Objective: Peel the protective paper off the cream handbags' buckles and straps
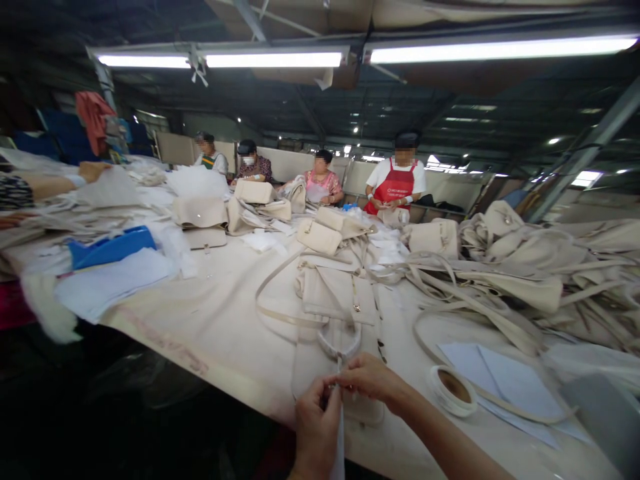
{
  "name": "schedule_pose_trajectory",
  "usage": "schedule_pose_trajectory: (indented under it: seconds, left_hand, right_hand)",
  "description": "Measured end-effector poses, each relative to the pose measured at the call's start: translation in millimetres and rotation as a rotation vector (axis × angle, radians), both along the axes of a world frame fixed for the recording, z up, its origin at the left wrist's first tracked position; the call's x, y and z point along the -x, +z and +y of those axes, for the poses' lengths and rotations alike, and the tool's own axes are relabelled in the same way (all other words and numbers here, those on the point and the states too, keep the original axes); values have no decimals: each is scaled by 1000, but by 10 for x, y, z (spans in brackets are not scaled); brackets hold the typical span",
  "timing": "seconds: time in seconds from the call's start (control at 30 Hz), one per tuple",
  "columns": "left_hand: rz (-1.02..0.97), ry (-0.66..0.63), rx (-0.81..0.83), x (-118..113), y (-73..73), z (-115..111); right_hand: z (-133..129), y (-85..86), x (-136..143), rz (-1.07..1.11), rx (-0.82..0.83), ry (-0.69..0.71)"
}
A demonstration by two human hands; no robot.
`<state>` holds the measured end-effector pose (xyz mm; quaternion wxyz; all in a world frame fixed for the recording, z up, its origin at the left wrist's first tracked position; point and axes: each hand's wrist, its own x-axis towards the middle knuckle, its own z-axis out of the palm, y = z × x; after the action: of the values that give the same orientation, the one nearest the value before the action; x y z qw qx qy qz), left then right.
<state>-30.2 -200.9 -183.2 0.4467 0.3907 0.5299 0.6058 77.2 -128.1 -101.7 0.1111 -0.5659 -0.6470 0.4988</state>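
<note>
Low at the table's front edge, my left hand (316,421) pinches a narrow white strip (340,447) that hangs down past its fingers. My right hand (374,380) meets it from the right, with thumb and forefinger closed on the strip's upper part. Just beyond my fingertips is a handle loop (325,343) with a pale, shiny wrapping around it. It lies at the near side of a beige handbag (327,293), whose flap carries a metal clasp and whose strap curves out to the left. Fingers cover the spot where strip and loop meet.
A roll of white tape (451,392) and pale blue-white sheets (505,380) lie right. Beige bags (520,287) and straps are heaped behind them. A blue object (113,247) rests left on white sheets. Several co-workers stand across the table; another person's arm (55,185) reaches in left.
</note>
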Motion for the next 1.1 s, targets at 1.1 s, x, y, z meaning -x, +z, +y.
schedule_pose_trajectory:
  seconds: [1.1]
  left_hand:
    - [-677, -236, 249, 211, 131, -4]
  right_hand:
    - [-260, -448, 43, 891, 359, -202]
